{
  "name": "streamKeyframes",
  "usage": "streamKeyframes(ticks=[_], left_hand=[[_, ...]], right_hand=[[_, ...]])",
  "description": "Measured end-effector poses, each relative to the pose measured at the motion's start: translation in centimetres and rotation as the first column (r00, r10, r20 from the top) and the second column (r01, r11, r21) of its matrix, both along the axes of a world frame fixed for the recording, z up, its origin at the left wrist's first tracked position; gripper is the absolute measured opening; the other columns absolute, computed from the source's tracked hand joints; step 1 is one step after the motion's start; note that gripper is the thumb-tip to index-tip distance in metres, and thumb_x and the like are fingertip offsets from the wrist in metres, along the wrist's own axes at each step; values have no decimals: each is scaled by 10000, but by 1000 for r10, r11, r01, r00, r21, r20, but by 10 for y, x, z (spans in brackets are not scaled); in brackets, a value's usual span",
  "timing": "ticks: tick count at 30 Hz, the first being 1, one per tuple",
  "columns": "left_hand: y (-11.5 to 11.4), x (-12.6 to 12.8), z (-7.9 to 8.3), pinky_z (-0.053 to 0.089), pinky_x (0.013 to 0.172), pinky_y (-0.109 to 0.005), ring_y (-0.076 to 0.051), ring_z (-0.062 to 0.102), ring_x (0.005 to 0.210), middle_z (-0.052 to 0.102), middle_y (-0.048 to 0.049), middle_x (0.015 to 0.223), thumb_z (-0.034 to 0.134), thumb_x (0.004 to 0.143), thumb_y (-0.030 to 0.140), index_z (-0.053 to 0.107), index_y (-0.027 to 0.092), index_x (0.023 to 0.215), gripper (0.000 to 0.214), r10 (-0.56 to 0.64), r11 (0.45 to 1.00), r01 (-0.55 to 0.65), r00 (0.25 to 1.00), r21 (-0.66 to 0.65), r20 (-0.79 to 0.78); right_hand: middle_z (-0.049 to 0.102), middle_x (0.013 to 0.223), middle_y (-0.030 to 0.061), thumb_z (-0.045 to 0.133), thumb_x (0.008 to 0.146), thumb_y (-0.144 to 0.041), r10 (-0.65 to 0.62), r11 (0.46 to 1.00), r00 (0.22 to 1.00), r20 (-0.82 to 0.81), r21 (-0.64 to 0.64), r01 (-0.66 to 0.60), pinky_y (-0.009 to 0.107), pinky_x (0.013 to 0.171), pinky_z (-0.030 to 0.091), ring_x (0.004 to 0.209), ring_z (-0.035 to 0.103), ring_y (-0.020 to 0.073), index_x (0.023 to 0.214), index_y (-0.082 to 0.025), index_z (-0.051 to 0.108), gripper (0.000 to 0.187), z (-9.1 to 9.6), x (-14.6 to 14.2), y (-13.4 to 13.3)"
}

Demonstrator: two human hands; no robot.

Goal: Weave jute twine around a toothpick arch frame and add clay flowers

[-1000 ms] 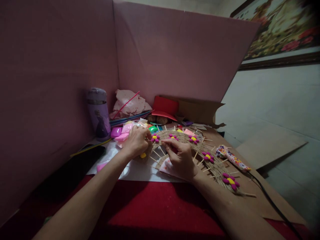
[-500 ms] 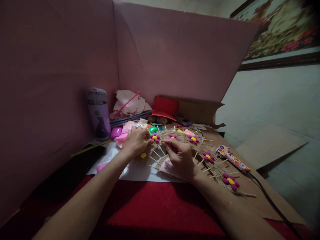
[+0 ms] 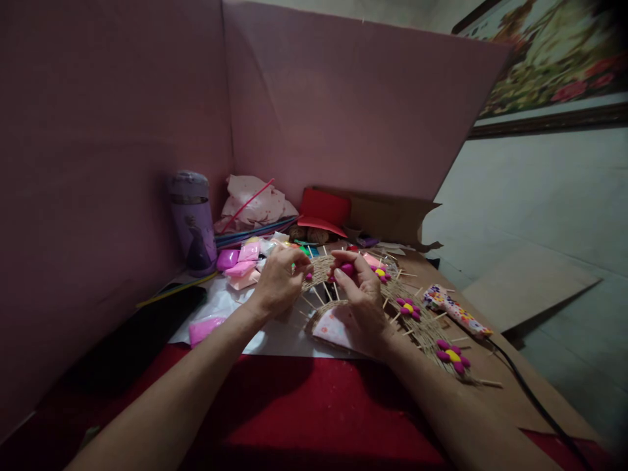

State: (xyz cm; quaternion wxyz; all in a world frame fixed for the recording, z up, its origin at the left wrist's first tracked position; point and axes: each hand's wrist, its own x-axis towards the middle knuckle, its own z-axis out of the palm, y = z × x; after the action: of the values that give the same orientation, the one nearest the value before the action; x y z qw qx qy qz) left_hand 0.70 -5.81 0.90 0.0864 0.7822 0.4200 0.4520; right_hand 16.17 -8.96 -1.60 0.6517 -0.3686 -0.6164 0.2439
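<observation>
A curved band of twine woven over thin wooden sticks (image 3: 432, 343) lies in front of me. It carries magenta clay flowers (image 3: 408, 309) with yellow centres. My left hand (image 3: 282, 278) is over the band's left part, thumb and fingers pinched together; what they hold, if anything, is hidden. My right hand (image 3: 360, 294) is curled around a magenta lump of clay (image 3: 347, 269) above the band's middle. Below that hand is a smaller twine-edged half-round piece (image 3: 333, 327) with flowered fabric. The hands cover some of the flowers.
Packets of coloured clay (image 3: 240, 268) lie behind my left hand, near a purple bottle (image 3: 193, 222). A pink packet (image 3: 205, 330) rests on white paper. At right, a flower-patterned tool (image 3: 456, 311) with a black cord lies on cardboard (image 3: 520, 383). Pink panels (image 3: 353, 104) stand behind.
My right hand has shifted slightly up and right, and the magenta lump now shows between its fingers. My left hand has moved right, covering the flower at the band's left.
</observation>
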Motion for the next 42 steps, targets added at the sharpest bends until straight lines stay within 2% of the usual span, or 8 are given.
streamKeyframes(ticks=[8,12,18,25,29,35,38,42], left_hand=[[-7,8,-5,408,601,-239,-116,529,659,616,-7,741,602,774,266,602,157,822,120,-282,953,288,957,-94,69],[-7,11,-11,377,557,-229,-105,506,602,602,7,714,601,782,288,591,169,809,122,-249,967,247,968,-66,-31],[-9,11,-11,414,652,-266,-156,582,741,655,-31,830,588,793,225,606,179,820,57,-124,984,147,970,97,-207],[-9,10,-14,427,700,-287,-183,592,815,659,-61,882,510,834,232,605,162,900,136,-85,967,146,956,208,-280],[-7,11,-14,403,648,-269,-166,579,745,653,-46,810,500,818,194,609,164,831,114,-59,975,114,962,193,-267],[-2,11,-14,354,549,-223,-110,526,596,628,-9,690,526,824,235,611,158,781,122,-130,991,133,986,23,-103],[1,10,-16,394,589,-225,-114,553,637,645,-6,726,579,803,241,641,170,887,126,-204,979,203,978,-29,-42],[1,11,-19,440,634,-234,-120,574,693,665,-9,837,632,760,187,589,212,1116,359,-235,971,235,972,37,-4]], right_hand=[[627,1057,39,530,842,-276,131,985,977,-169,-87,-147,338,807,489,902,601,160,1108,-260,511,268,-3,-3,2],[628,1031,25,552,835,-281,105,988,990,-93,-106,-115,310,785,486,892,602,156,1052,-260,573,219,-3,-6,-2],[641,973,26,573,823,-289,122,989,989,-78,-74,-127,290,738,494,855,607,150,982,-239,614,172,-3,-5,0],[661,912,23,613,800,-309,58,997,998,-19,-56,-59,291,737,491,812,616,149,921,-222,641,152,-3,-5,2],[661,866,29,611,799,-348,-81,996,995,55,-44,83,293,685,494,744,612,150,906,-210,649,179,-5,-5,2],[606,617,-26,617,794,-366,-43,995,996,-84,-97,35,224,486,462,506,562,104,871,-180,611,201,-5,-1,8],[565,504,-50,617,787,-406,-17,987,989,-145,-158,-7,215,406,434,409,520,103,861,-177,600,242,-5,3,13],[547,482,-57,622,777,-432,29,983,988,-155,-174,-56,207,354,404,366,494,99,847,-172,601,271,-4,4,13]])
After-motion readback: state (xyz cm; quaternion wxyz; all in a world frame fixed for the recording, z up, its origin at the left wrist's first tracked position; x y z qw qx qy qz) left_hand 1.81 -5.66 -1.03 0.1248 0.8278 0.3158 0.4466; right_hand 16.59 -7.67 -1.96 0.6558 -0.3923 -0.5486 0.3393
